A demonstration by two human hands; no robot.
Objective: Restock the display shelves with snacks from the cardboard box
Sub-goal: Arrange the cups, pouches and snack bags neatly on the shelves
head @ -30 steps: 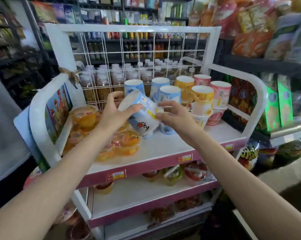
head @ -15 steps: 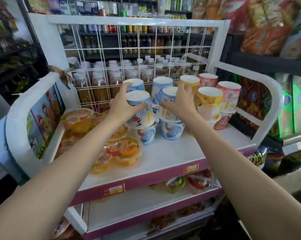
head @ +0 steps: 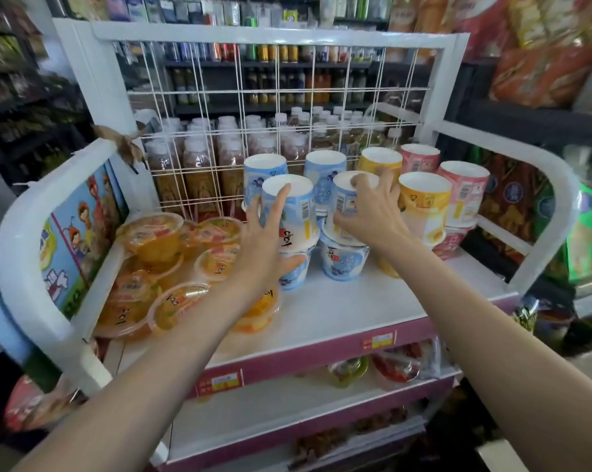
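On the top shelf (head: 338,311) of a white and pink display rack stand stacked snack cups, upside down. My left hand (head: 265,247) wraps around a blue cup (head: 296,212) set on top of another blue cup (head: 292,270). My right hand (head: 369,212) grips the neighbouring blue cup (head: 343,199), which sits on a lower blue cup (head: 343,260). More blue cups (head: 265,170), yellow cups (head: 423,199) and pink cups (head: 464,189) stand behind and to the right. The cardboard box is out of view.
Orange jelly cups (head: 151,236) are piled on the shelf's left half. A white wire grid (head: 277,93) backs the shelf, with bottles (head: 199,165) behind it. White side rails (head: 25,212) bound the rack. Lower shelves (head: 287,413) hold packaged snacks; bags (head: 546,69) hang at right.
A second ago both hands held a blue cup tilted above the shelf. It now stands upside down on another blue cup under my left hand, and my right hand went to the neighbouring stack.
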